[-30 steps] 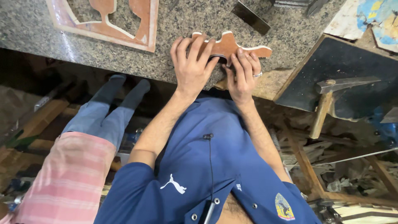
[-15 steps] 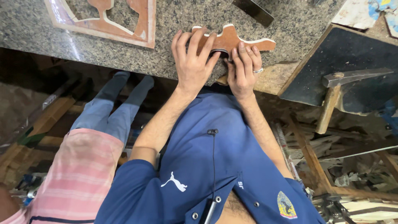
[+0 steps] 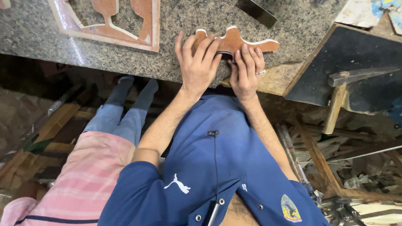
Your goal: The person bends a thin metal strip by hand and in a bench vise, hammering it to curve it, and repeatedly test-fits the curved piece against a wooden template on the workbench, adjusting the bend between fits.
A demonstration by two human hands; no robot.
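Hands flat on granite — my left hand [image 3: 200,67] presses open-palmed on the reddish-brown, white-edged curvy wooden cutout [image 3: 234,42]. My right hand [image 3: 246,70] — fingers extended, gripping nothing — rests on its near edge, atop the speckled grey granite slab [image 3: 50,37].

Both arms extended forward, left hand [image 3: 200,67] flat with fingers spread, right hand [image 3: 246,71] palm-down close alongside.

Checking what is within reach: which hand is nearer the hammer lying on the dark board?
Right. The right hand sits on the reddish-brown cut-out piece, on the grey metal, wooden-handled hammer's side; the left hand lies beyond it.
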